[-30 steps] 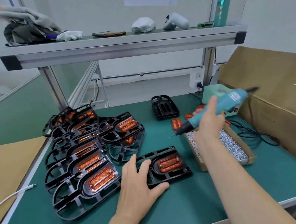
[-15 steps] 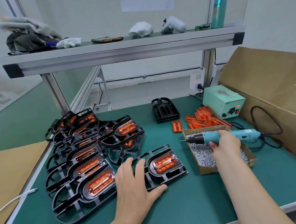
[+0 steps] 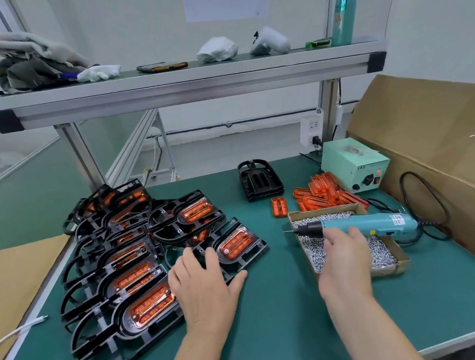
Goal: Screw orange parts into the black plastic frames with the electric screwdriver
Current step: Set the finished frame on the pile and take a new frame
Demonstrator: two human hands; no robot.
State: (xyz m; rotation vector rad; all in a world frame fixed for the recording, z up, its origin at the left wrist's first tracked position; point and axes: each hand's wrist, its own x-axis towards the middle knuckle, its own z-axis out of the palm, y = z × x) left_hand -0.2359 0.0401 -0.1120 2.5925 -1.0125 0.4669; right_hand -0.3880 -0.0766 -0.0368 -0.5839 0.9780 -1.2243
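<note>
The electric screwdriver (image 3: 365, 223) has been laid across the cardboard box of screws (image 3: 393, 269) near the table's (image 3: 289, 334) right edge. The right hand (image 3: 345, 259) has let go and hovers beside it, fingers loosely spread and empty. The left hand (image 3: 205, 284) presses flat on the black frame (image 3: 257, 252) mid-table, its orange part (image 3: 236, 244) seated, so this unit is probably finished

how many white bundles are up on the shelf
3. The left white bundle lies against the grey cloth pile, the middle white bundle right of the phone, the right white bundle beyond it. Others may hide behind the pile.
</note>
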